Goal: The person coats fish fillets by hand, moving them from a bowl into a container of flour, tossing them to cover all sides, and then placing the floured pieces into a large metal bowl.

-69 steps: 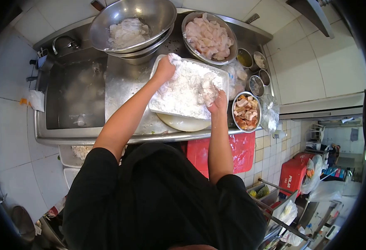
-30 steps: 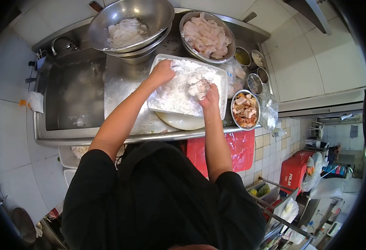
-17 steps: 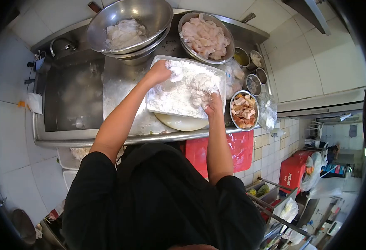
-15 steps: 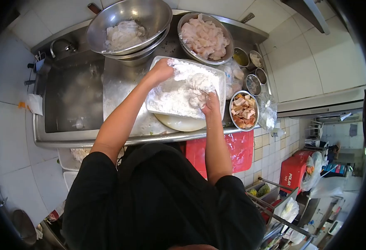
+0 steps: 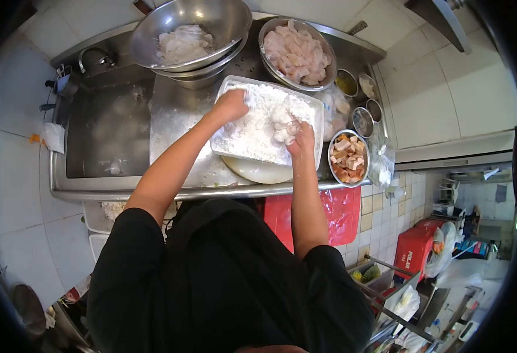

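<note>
A rectangular tray (image 5: 216,146) full of white flour (image 5: 250,136) lies on the steel counter, partly over a round pale board (image 5: 257,170). My left hand (image 5: 232,105) is at the tray's left side, its fingers curled down at the flour; what they hold, if anything, is hidden. At the right side, my right hand (image 5: 302,141) grips a flour-coated piece of meat (image 5: 283,125), with thumb and fingers dusted white. Just behind the tray stands a metal bowl of raw, pale sliced meat (image 5: 298,52).
Stacked steel bowls (image 5: 143,50), the top one holding pale strips, stand behind left. A sink (image 5: 108,129) lies left. On the right are a bowl of meat chunks (image 5: 348,157), small metal cups (image 5: 362,122) and plastic bags (image 5: 382,165). A red lid-like panel (image 5: 339,215) sits below the counter edge.
The whole view has shifted slightly to the right. My left hand looks more tightly curled at the flour. My right hand stays on the coated piece, which has turned a little.
</note>
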A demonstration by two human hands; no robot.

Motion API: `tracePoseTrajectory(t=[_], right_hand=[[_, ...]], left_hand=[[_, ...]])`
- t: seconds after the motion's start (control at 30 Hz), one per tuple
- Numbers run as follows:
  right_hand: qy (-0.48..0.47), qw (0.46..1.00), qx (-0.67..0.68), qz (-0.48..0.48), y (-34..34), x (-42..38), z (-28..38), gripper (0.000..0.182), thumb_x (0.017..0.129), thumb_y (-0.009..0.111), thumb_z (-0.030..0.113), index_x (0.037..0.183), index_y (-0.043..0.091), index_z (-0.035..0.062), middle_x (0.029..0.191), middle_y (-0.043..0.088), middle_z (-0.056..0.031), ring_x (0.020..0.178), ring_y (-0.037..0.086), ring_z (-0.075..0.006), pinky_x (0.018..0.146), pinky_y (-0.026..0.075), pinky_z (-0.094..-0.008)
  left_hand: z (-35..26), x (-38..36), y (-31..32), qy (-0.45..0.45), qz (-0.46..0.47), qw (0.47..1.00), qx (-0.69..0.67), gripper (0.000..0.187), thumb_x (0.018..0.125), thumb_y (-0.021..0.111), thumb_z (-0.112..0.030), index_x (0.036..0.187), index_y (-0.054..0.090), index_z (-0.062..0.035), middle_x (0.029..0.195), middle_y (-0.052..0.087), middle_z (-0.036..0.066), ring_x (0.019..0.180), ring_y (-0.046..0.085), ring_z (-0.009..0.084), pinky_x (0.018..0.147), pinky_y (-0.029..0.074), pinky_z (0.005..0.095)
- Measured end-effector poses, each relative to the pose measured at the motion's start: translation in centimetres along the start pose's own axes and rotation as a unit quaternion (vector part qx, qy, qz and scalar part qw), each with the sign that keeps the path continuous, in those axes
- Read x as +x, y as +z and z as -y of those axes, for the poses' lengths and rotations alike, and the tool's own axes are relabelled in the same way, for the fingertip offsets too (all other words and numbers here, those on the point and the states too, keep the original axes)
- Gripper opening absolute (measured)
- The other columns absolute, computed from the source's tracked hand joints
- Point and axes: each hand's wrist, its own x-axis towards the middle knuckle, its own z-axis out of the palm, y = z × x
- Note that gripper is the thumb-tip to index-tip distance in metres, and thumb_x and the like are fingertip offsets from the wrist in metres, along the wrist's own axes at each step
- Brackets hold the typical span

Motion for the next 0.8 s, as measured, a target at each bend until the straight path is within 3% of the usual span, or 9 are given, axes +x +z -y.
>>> tracePoseTrajectory(t=[0.1,0.13,0.2,0.3,0.4,0.43,0.53,0.67,0.8], right_hand=[[-0.002,0.999,0.024,0.028,-1.6,0.0,0.9,0.035,0.091,0.038,0.009,0.121,0.051,-0.0049,0.116,0.059,-0.0203,0.101,0.062,-0.0337,0.083,0.055,-0.0463],[0.001,0.999,0.03,0.029,-1.7,-0.4,1.3,0.035,0.091,0.038,0.01,0.121,0.051,-0.0047,0.116,0.059,-0.0201,0.102,0.061,-0.0339,0.083,0.055,-0.0464],[0.003,0.998,0.049,0.034,-2.1,-0.7,1.6,0.037,0.092,0.039,0.014,0.122,0.05,-0.0039,0.116,0.059,-0.0205,0.1,0.062,-0.0345,0.083,0.054,-0.0475],[0.005,0.998,0.06,0.021,-2.9,-1.4,2.1,0.039,0.092,0.041,0.019,0.124,0.049,-0.0029,0.118,0.058,-0.0211,0.101,0.061,-0.0353,0.083,0.053,-0.0478],[0.006,0.999,0.044,0.008,-2.9,-2.4,2.1,0.04,0.091,0.043,0.021,0.123,0.05,-0.0022,0.118,0.058,-0.0198,0.101,0.061,-0.0352,0.084,0.053,-0.0481],[0.008,0.999,0.04,0.002,-1.9,-3.2,2.2,0.041,0.091,0.044,0.022,0.123,0.05,-0.0022,0.118,0.059,-0.0195,0.102,0.061,-0.0353,0.084,0.052,-0.0483],[0.014,0.999,0.051,-0.005,-1.9,-3.5,1.5,0.04,0.091,0.044,0.021,0.123,0.051,-0.0019,0.119,0.059,-0.0186,0.103,0.06,-0.0344,0.086,0.052,-0.0489],[0.021,0.998,0.063,-0.003,-1.7,-3.2,0.6,0.038,0.091,0.043,0.019,0.123,0.052,-0.0001,0.118,0.059,-0.0184,0.103,0.06,-0.0322,0.086,0.052,-0.048],[0.017,0.994,0.089,0.052,0.1,-3.5,0.3,0.035,0.093,0.048,0.022,0.12,0.055,0.0008,0.117,0.061,-0.0151,0.104,0.061,-0.0303,0.087,0.052,-0.0441]], left_hand=[[0.2,-2.7,2.1,0.061,0.099,0.984,0.134,0.03,0.072,0.062,-0.014,0.098,0.065,-0.0002,0.1,0.065,0.022,0.094,0.063,0.0351,0.084,0.05,0.0409],[-0.7,-4.0,2.7,0.081,0.038,0.982,0.167,0.03,0.07,0.061,-0.011,0.097,0.066,0.0002,0.101,0.065,0.022,0.095,0.063,0.0357,0.084,0.05,0.0409],[-1.8,-4.5,2.2,0.007,0.085,0.989,0.117,0.032,0.071,0.058,-0.009,0.101,0.065,0.0002,0.103,0.064,0.024,0.095,0.062,0.0372,0.083,0.05,0.0417],[-0.1,-3.3,1.8,0.004,0.065,0.998,-0.025,0.031,0.075,0.055,-0.007,0.103,0.065,0.0013,0.102,0.066,0.022,0.091,0.064,0.0341,0.08,0.05,0.0399],[0.2,-2.7,0.1,-0.089,0.074,0.953,-0.279,0.035,0.081,0.046,-0.002,0.112,0.061,0.0031,0.101,0.066,0.018,0.09,0.064,0.0256,0.079,0.05,0.034],[0.7,-2.1,-0.1,-0.092,0.069,0.955,-0.272,0.033,0.084,0.043,-0.001,0.112,0.061,0.0037,0.099,0.066,0.014,0.088,0.062,0.0202,0.076,0.05,0.0315],[-0.9,-2.4,-0.9,-0.127,0.012,0.944,-0.303,0.031,0.083,0.048,-0.002,0.111,0.061,0.0036,0.1,0.066,0.014,0.087,0.063,0.0203,0.076,0.05,0.0317],[-3.6,-2.9,-0.4,-0.045,-0.066,0.944,-0.321,0.027,0.08,0.059,-0.002,0.106,0.063,0.0025,0.097,0.067,0.011,0.084,0.063,0.0185,0.073,0.051,0.0303],[-6.9,-2.5,2.2,0.086,-0.027,0.929,-0.358,0.029,0.07,0.07,-0.002,0.099,0.066,0.0015,0.093,0.069,0.011,0.082,0.064,0.017,0.076,0.051,0.0301]])
